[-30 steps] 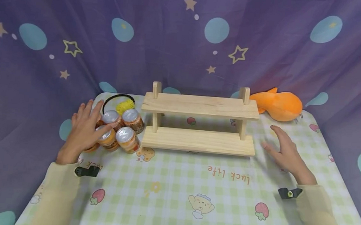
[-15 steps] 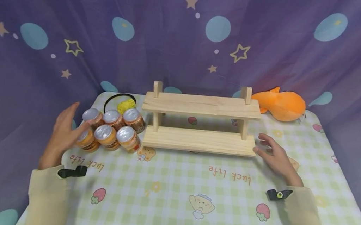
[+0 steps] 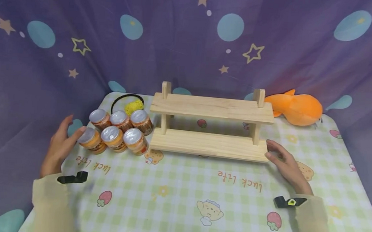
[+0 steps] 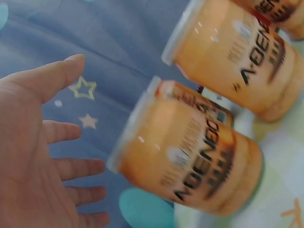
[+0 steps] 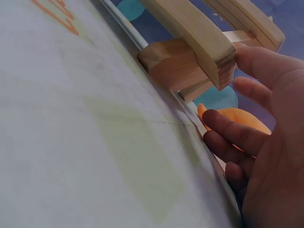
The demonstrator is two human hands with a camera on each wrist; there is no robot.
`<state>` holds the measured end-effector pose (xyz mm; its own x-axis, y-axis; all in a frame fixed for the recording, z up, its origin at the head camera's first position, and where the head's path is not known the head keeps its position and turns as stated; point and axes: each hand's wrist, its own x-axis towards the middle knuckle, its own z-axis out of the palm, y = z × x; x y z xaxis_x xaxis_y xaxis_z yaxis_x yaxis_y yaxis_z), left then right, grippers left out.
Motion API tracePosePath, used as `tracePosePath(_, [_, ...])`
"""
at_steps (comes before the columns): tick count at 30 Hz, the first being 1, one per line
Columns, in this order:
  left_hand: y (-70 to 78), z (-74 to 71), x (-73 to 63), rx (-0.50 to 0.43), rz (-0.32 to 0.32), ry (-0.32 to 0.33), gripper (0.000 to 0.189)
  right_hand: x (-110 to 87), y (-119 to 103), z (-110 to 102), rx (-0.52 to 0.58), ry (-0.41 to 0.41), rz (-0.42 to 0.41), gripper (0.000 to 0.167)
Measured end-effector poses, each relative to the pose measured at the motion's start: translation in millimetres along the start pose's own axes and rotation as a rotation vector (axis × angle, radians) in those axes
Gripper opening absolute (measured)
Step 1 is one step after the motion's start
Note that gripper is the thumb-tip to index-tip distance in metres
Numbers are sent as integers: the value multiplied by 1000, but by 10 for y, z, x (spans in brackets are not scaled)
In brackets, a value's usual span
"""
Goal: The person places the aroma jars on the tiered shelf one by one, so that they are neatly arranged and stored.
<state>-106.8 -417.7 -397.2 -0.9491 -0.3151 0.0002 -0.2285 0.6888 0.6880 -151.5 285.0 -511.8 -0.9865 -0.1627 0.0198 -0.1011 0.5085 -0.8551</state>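
Several orange cans [image 3: 114,139] with silvery lids stand in two rows on the left. My left hand [image 3: 59,145] is beside the nearest left can [image 3: 93,143], fingers spread and thumb toward its lid. In the left wrist view that hand [image 4: 42,147] shows an empty palm, a gap away from the can [image 4: 190,156]. To the right of the cans stands a two-tier wooden shelf [image 3: 210,144]. My right hand [image 3: 287,164] is at the right end of its lower board. In the right wrist view, the thumb [image 5: 266,64] meets the board's end [image 5: 221,66], while the other fingers bend loosely below.
An orange plush toy [image 3: 299,108] lies behind the shelf at the right. Behind the cans are a yellow ball [image 3: 134,107] and a black loop [image 3: 122,97]. A purple patterned curtain [image 3: 178,50] rises along the back and sides of the checked tablecloth [image 3: 172,202].
My left hand has drawn back leftward from over the cans to beside them. My right hand has come left and down to the shelf's right end. The head view has shifted slightly.
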Motion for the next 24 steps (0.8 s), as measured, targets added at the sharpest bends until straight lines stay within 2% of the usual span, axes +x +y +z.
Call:
tracePosePath(5, [-175,81,21,-56,-25,8,77,-9,19,3,28,-32,17,55])
tracePosePath(9, [-269,180,24,-129,-86,16,76,-4,19,7,41,-66,47,53])
tracePosePath(15, [-349,339,-2,-221,-165,53,74,2,28,18,54,-73,29,53])
tracePosePath(20, [-402,469,-3,-351,-180,104,70,4,42,14,41,-72,52,54])
tracePosePath(24, [-430,581,-17,-493,-140,205,68,8,57,20,47,-74,53,54])
